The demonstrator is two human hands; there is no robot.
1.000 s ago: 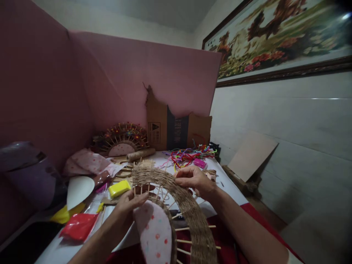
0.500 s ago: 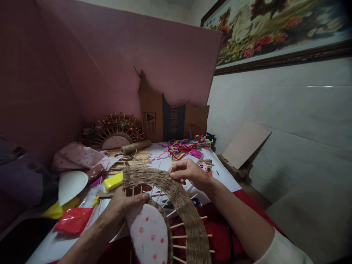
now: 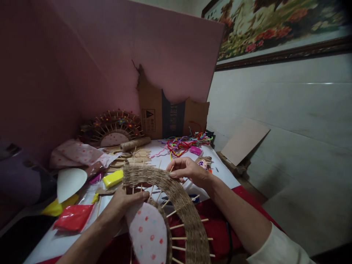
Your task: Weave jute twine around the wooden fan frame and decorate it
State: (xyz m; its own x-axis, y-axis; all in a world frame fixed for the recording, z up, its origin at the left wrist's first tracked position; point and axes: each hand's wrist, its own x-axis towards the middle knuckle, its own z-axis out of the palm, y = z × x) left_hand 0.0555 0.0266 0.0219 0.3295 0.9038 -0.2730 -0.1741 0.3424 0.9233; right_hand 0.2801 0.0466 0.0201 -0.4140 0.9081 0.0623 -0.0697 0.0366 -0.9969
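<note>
A half-round woven twine fan [image 3: 189,205] stands tilted in front of me, its thin wooden sticks spreading out from a white centre with red dots [image 3: 150,233]. My left hand [image 3: 125,205] grips it by the left side, thumb on the front near the inner edge, other fingers hidden behind. At the top of the outer twine band, my right hand [image 3: 189,172] is closed, thumb and fingers pinching the band's edge beside a stick tip. Whether a loose strand lies between those fingers is too small to tell.
Behind lie a finished-looking decorated fan [image 3: 115,126], a twine roll [image 3: 135,144], loose sticks [image 3: 132,159] and colourful pipe cleaners [image 3: 181,145]. Yellow [image 3: 113,178] and red packets [image 3: 73,218] are on the left. Torn cardboard [image 3: 173,117] leans against the pink panel.
The view has shifted slightly. My right hand's fingers have moved a little at the band's edge, and a stick tip shows more there. My left hand keeps its hold.
</note>
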